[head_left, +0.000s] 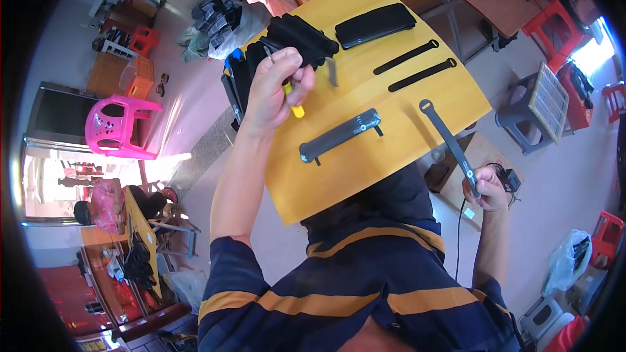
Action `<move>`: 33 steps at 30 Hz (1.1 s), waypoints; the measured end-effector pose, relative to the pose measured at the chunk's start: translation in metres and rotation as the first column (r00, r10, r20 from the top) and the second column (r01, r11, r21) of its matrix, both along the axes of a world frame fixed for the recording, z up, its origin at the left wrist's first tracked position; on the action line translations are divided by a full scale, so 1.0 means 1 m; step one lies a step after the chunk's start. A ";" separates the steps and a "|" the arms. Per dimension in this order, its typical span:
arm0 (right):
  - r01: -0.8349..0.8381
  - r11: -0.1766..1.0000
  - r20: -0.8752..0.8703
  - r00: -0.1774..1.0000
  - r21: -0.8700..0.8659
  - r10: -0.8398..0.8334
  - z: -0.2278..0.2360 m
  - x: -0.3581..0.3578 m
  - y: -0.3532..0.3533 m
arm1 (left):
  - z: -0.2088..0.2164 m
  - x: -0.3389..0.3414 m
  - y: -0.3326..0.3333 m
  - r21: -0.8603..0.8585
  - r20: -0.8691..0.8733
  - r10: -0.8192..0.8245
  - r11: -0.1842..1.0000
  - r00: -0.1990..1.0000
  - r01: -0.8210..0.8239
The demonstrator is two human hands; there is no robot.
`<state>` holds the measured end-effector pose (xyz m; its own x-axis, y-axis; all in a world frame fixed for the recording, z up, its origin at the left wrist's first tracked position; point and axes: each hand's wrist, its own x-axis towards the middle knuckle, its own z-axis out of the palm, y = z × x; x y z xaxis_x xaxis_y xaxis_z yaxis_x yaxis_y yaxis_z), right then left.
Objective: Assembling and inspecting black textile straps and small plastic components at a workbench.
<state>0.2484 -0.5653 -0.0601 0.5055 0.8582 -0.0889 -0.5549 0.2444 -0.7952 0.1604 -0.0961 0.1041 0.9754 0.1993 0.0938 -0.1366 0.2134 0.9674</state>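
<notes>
My left hand [279,85] is raised over the left part of the yellow table [287,189], closed around a slim tool with a yellow handle [297,110]. Its working end is too small to make out. Out to the right, beyond the table edge, my right hand [488,188] pinches one end of a dark strap [448,137] with a slotted loop at its far end. Two similar black straps [405,57] lie side by side on the table. Nearer me rests a grey wrapped bundle [340,135] with two short dark ends sticking out.
Black bundles [297,38] are heaped at the table's far left, beside a flat black stack [375,25]. A pink plastic chair [120,124] stands left on the floor. To the right are a grey stool [536,107], a low box [479,176] and a hanging cable.
</notes>
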 end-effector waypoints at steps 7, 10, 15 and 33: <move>0.091 0.995 -0.043 0.995 -0.028 -0.092 -0.011 -0.001 0.012 | -0.065 -0.023 0.033 0.019 -0.285 0.053 0.999 0.957 -0.050; 0.063 0.995 -0.020 0.998 -0.073 -0.065 -0.007 0.003 0.022 | -0.089 -0.058 0.050 0.082 -0.447 0.169 0.986 0.878 -0.148; 0.017 0.984 0.005 1.000 -0.179 -0.016 0.013 0.002 0.042 | -0.116 -0.090 0.076 0.153 -0.601 0.257 0.966 0.757 -0.206; 0.245 0.824 0.357 0.932 -0.511 -0.056 -0.012 -0.107 0.149 | -0.084 -0.131 -0.057 0.801 -0.304 0.328 0.596 0.895 0.054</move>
<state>0.1410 -0.4160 -0.0717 0.7050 0.6290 -0.3275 -0.2461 -0.2161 -0.9448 0.0290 -0.1535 0.0197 0.9250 0.3697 -0.0883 0.3183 -0.6263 0.7116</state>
